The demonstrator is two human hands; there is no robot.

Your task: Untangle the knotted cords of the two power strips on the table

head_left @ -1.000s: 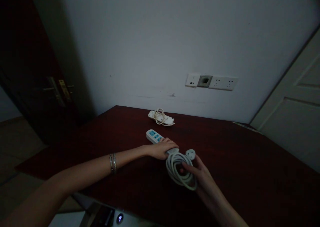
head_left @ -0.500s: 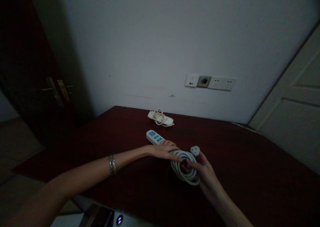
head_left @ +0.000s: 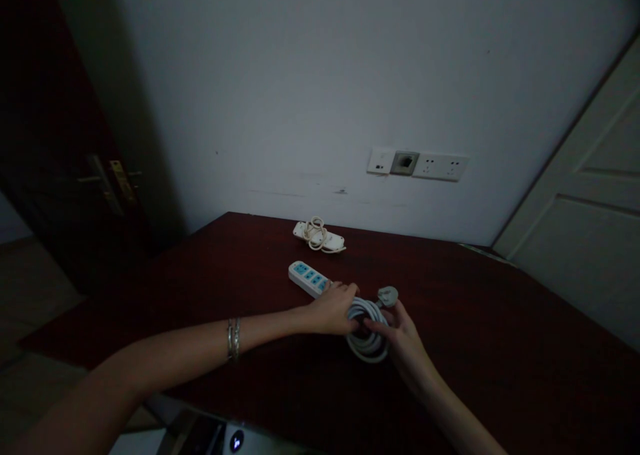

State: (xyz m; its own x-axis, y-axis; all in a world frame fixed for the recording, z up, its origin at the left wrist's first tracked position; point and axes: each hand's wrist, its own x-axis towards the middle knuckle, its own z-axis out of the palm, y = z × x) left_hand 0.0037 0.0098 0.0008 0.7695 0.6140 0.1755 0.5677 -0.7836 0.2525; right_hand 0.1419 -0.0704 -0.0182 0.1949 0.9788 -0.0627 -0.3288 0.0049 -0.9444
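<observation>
Since a second ago my two hands have drawn closer, and the coiled cord [head_left: 369, 331] has been gathered into a tighter, smaller bundle between them. It lies on the dark red table [head_left: 500, 348], a little ahead of me and near its middle, with its white plug [head_left: 388, 296] sticking up at the far edge of the loops. My right hand [head_left: 400, 338] comes in from the lower right, fingers closed around the right side of the coil with the plug just above them. My left hand [head_left: 334, 307] reaches across from the left, fingers curled down over the near end of the power strip [head_left: 309, 278] where the cord leaves it, touching the left side of the loops. The strip's white body with blue sockets runs away from that hand toward the upper left, flat on the table. On my left forearm sit bracelets [head_left: 233, 339]. Farther back on the table, well apart from the cord I hold, lies a second power strip [head_left: 319, 235] with its own cord bundled on top. Behind it, on the wall, is a row of outlets [head_left: 417, 165]. A dark door [head_left: 75, 175] stands at the left and a pale door [head_left: 590, 221] at the right.
</observation>
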